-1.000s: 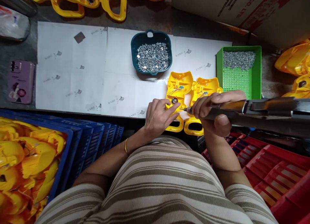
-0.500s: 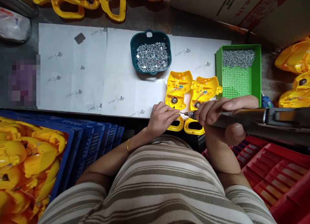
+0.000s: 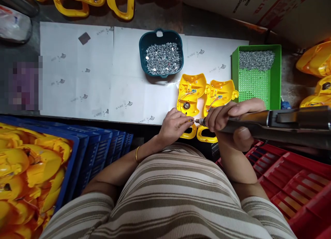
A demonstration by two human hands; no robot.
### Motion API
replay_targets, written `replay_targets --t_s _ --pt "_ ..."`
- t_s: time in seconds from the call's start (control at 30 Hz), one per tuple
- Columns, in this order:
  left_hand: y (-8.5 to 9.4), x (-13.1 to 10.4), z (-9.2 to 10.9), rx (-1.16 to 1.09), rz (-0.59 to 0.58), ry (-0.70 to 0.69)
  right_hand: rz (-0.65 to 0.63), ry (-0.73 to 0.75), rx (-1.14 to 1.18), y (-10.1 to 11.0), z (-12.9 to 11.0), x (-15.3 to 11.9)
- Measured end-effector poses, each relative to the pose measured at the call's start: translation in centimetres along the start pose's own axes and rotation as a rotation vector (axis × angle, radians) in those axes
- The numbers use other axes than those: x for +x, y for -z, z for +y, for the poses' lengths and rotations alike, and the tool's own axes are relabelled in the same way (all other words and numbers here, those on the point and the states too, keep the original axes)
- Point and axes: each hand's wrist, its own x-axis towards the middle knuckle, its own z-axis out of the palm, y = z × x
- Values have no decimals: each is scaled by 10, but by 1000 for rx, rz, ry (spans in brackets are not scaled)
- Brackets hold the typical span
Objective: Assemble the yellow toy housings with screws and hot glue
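My right hand (image 3: 232,120) is wrapped round a dark power screwdriver (image 3: 292,123), held level with its bit pointing left. At the tip of that bit, the fingers of my left hand (image 3: 174,125) are pinched together; what they hold is too small to name. Just beyond my hands, two open yellow plastic shells lie side by side, the left shell (image 3: 192,84) and the right shell (image 3: 222,89), with wires and round speakers inside. My right hand partly covers the right shell.
A dark teal basket (image 3: 142,56) of screws stands behind the shells, and a green basket (image 3: 276,77) of screws to the right. Blue crates (image 3: 74,156) with yellow parts are at lower left, a red crate (image 3: 289,177) at lower right, a carton (image 3: 258,11) at back right.
The screwdriver and my right hand have shifted slightly left, so the bit now meets my left fingertips. My left hand has moved very little and stays pinched.
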Motion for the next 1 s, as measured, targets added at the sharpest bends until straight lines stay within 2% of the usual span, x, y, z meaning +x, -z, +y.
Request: replay_targets --t_s 0.23,0.33,0.43,0.53,0.63,0.87,1.0 --pt "4 4 4 46 -68 -11 -16 -91 -52 1 -7 -1" --pt "10 4 4 138 35 11 -20 -87 -76 6 -7 1" --pt "15 0 -1 282 129 156 11 -12 -116 12 4 5" --pt "13 -7 -5 371 9 265 38 89 -156 16 23 9" --pt "5 -12 -4 395 -100 269 24 91 -197 18 38 12" --pt "-6 -13 0 398 -134 236 -39 130 -187 21 47 16" --pt "-6 -13 -1 396 -138 232 -36 69 -197 24 51 11"
